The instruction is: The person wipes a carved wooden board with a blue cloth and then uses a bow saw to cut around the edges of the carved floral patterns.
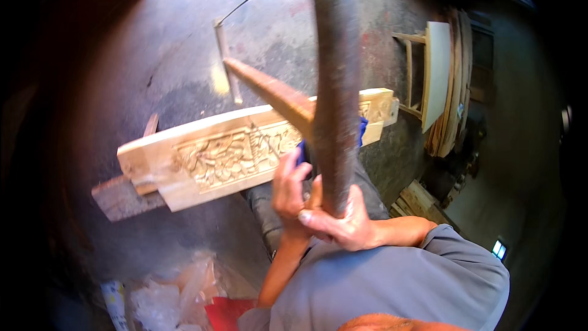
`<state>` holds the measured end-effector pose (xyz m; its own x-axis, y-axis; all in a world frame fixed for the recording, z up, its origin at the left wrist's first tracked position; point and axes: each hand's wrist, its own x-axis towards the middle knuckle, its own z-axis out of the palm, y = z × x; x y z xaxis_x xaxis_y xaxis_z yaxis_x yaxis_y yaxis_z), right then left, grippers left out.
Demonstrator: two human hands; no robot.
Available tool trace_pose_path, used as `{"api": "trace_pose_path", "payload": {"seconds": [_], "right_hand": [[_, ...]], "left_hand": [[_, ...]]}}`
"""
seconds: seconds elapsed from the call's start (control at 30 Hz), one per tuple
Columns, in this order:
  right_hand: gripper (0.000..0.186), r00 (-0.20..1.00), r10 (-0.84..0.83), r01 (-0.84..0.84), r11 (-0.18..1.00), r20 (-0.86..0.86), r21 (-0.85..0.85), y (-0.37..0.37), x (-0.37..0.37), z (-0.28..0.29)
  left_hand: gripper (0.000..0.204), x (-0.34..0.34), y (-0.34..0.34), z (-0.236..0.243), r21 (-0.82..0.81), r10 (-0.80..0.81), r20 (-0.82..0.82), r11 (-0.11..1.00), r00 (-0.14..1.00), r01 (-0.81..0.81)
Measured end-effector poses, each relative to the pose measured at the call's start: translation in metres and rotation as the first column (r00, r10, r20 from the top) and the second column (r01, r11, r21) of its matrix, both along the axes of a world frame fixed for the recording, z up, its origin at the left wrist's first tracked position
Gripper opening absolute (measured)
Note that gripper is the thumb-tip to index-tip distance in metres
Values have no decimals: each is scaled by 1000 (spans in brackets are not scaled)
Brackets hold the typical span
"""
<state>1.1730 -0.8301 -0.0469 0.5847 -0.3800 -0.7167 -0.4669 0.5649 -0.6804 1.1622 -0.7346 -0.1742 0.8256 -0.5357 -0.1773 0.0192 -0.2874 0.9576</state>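
A wooden frame saw (272,93) stands in front of me, its near upright rising close to the camera and its crossbar running to a thinner far upright. A thin dark line joins the tops. My right hand (343,224) is closed around the lower end of the near upright. Right beside it, my left hand (291,193) has loosely bent fingers, held apart. No blade can be made out. Beyond my hands lies a pale carved wooden board (226,156) with raised relief; the saw's upright hides part of it.
Beneath the board's left end is a rough wooden piece (125,199). Several planks (456,86) and a pale panel (436,76) stand at right, with wood scraps (419,202) nearer me. Clear plastic bags (162,303) and a red item (229,312) lie at lower left.
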Motion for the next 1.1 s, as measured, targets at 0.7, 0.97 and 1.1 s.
{"api": "trace_pose_path", "payload": {"seconds": [0.7, 0.97, 1.1], "right_hand": [[28, 996, 16, -10, 998, -91, 65, 8, 2, 6], [34, 991, 98, -93, 994, -92, 55, -1, -6, 4], [33, 999, 36, -35, 998, -18, 52, -6, -9, 2]], "left_hand": [[53, 51, -133, -332, 161, -709, -284, 628, 645, 761], [47, 60, -140, -344, 158, -724, -338, 586, 601, 795], [44, 58, -143, -351, 153, -724, -364, 574, 586, 804]]}}
